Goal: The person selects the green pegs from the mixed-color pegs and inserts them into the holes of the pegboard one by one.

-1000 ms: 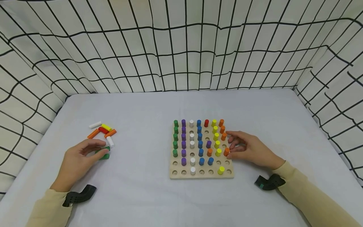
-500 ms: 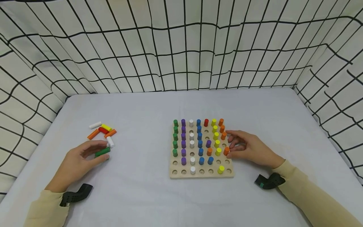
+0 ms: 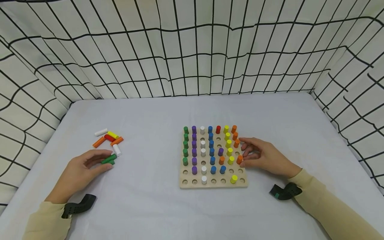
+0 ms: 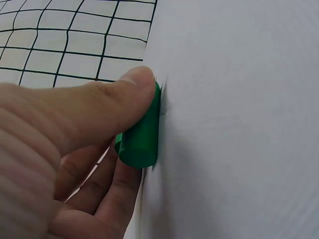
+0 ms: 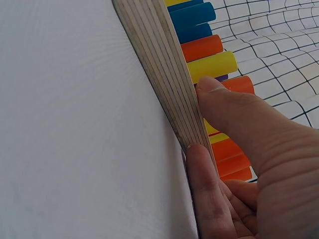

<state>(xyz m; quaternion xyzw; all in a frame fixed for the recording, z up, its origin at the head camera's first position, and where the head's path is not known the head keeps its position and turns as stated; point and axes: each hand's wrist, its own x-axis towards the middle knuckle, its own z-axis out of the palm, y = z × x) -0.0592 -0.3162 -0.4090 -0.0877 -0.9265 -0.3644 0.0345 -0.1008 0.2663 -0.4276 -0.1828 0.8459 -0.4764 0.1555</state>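
My right hand (image 5: 249, 164) against the layered edge of the wooden pegboard (image 5: 164, 74), thumb touching an orange peg (image 5: 241, 84), yellow peg (image 5: 212, 66) just beside, blue pegs (image 5: 192, 17) beyond, white tabletop (image 5: 75, 124)

Head cam sits up high, looking forward and down, wide enough to catch the whole pale grey cloth-covered tabletop (image 3: 168, 110). Left wrist cam is jammed right against the short green wooden cylinder peg (image 4: 141, 134), same peg as in the head view (image 3: 109, 159). Right wrist cam hugs the edge of the square pale wooden pegboard (image 5: 164, 79), which the head view shares too (image 3: 213, 185).
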